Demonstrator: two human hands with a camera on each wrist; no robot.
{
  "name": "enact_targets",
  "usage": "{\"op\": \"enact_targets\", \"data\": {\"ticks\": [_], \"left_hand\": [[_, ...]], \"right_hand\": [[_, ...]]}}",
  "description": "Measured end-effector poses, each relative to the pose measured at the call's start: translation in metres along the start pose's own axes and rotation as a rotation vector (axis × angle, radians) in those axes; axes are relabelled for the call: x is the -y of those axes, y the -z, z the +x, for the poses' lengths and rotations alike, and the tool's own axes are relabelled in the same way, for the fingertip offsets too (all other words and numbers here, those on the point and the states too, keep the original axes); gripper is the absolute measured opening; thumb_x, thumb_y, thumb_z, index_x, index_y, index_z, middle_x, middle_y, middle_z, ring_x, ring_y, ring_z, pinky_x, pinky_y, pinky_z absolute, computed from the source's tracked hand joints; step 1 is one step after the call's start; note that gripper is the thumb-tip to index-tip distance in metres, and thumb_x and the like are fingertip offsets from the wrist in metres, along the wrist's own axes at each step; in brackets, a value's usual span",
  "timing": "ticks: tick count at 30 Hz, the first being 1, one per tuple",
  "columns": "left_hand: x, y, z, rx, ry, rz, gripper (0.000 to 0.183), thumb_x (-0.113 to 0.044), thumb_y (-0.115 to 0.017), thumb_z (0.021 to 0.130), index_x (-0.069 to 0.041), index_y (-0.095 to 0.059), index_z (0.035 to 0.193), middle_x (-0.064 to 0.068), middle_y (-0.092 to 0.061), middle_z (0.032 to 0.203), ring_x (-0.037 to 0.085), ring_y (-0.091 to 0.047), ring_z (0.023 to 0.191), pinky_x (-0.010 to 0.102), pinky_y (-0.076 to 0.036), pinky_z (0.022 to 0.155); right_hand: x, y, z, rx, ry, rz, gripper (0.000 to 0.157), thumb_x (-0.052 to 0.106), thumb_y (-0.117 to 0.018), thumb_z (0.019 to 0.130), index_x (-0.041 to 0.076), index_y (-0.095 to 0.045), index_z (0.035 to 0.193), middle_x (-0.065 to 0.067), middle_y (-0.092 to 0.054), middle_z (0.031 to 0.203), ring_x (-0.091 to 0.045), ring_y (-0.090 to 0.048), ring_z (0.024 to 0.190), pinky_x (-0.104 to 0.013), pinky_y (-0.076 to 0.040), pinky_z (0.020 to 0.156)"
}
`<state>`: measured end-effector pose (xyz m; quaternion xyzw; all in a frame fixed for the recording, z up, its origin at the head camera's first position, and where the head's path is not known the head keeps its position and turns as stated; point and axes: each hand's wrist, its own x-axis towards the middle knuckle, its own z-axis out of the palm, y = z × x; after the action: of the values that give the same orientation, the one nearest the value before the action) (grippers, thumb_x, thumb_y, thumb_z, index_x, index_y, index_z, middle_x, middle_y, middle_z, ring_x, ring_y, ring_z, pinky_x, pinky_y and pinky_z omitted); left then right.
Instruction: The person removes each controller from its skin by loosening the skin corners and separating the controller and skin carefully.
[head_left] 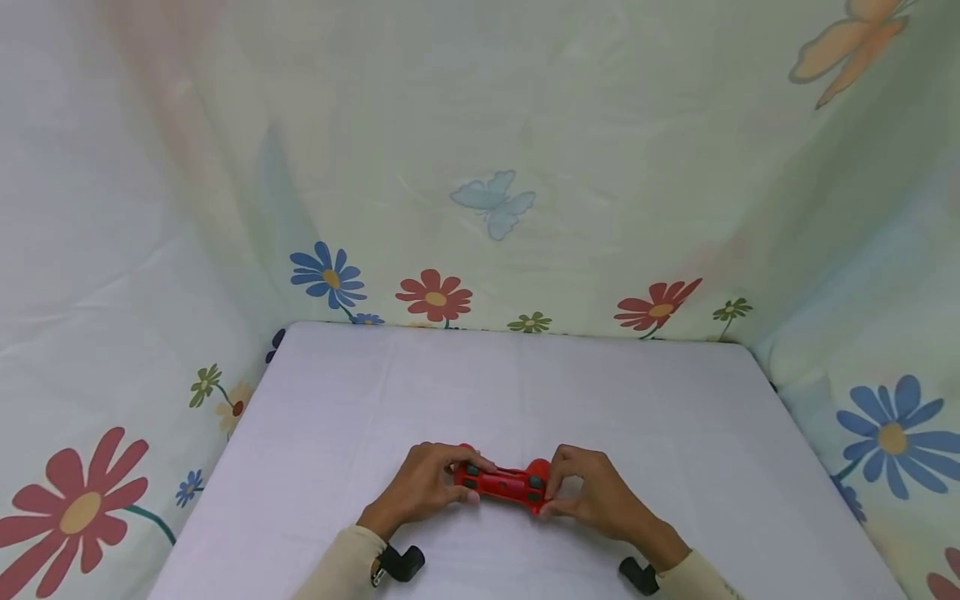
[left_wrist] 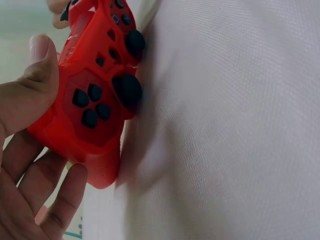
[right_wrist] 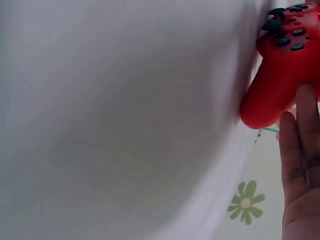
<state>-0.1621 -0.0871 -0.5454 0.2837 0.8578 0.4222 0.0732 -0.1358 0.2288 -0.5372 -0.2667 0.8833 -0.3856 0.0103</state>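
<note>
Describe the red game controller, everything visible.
Red game controller, glossy and plastic-looking, with two rounded grips, two black thumbsticks, four dark direction buttons on the left and symbol-marked buttons on the right. It's tilted on edge over the white table, dark shoulder buttons facing the head camera. The left hand holds its left end, the right hand its right end. Whether it touches the table isn't clear.

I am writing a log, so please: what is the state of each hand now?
Left hand: holding one end of the red game controller.
Right hand: holding the other end.
</note>
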Motion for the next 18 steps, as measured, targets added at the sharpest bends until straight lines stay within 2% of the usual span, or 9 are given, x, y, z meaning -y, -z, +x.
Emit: {"op": "enact_targets", "data": {"ticks": [4, 6, 11, 14, 18], "left_hand": [[0.0001, 0.0003, -0.0006, 0.000, -0.002, 0.006, 0.044, -0.025, -0.093, 0.081, -0.045, -0.078, 0.117, -0.024, -0.076, 0.117, 0.003, -0.058, 0.089, 0.024, -0.046, 0.080], [-0.0004, 0.0000, 0.0003, 0.004, -0.005, 0.010, 0.044, -0.025, -0.094, 0.081, -0.045, -0.078, 0.117, -0.024, -0.076, 0.116, 0.003, -0.058, 0.089, 0.023, -0.044, 0.079], [-0.0013, 0.0001, 0.0021, 0.008, -0.017, 0.032, 0.045, -0.026, -0.094, 0.081, -0.045, -0.077, 0.117, -0.025, -0.076, 0.115, 0.001, -0.059, 0.091, 0.026, -0.044, 0.083], [-0.0014, 0.0002, 0.0023, 0.015, -0.016, 0.063, 0.044, -0.028, -0.094, 0.081, -0.046, -0.077, 0.118, -0.026, -0.076, 0.113, 0.001, -0.058, 0.088, 0.029, -0.043, 0.085], [-0.0029, 0.0017, 0.0034, 0.033, -0.024, 0.111, 0.045, -0.030, -0.095, 0.081, -0.047, -0.076, 0.118, -0.026, -0.075, 0.110, 0.002, -0.058, 0.085, 0.028, -0.043, 0.083]], "right_hand": [[-0.0005, -0.0019, 0.0006, -0.023, -0.105, 0.079, 0.037, 0.039, -0.099, 0.069, 0.032, -0.069, 0.090, 0.016, -0.068, 0.093, -0.005, -0.067, 0.088, -0.029, -0.061, 0.087], [-0.0002, -0.0024, 0.0011, -0.036, -0.119, 0.099, 0.042, 0.038, -0.099, 0.069, 0.029, -0.071, 0.098, 0.015, -0.070, 0.100, -0.006, -0.068, 0.092, -0.030, -0.061, 0.088], [0.0005, -0.0062, 0.0044, -0.047, -0.059, 0.049, 0.052, 0.033, -0.100, 0.068, 0.032, -0.077, 0.115, 0.019, -0.071, 0.113, -0.004, -0.064, 0.106, -0.036, -0.060, 0.093], [0.0012, -0.0084, 0.0051, -0.040, -0.011, 0.013, 0.054, 0.033, -0.100, 0.070, 0.030, -0.078, 0.119, 0.019, -0.074, 0.113, -0.003, -0.063, 0.106, -0.036, -0.059, 0.092], [0.0027, -0.0083, 0.0062, -0.035, -0.004, 0.000, 0.050, 0.032, -0.099, 0.072, 0.029, -0.080, 0.118, 0.018, -0.075, 0.110, -0.004, -0.062, 0.103, -0.035, -0.058, 0.090]]}}
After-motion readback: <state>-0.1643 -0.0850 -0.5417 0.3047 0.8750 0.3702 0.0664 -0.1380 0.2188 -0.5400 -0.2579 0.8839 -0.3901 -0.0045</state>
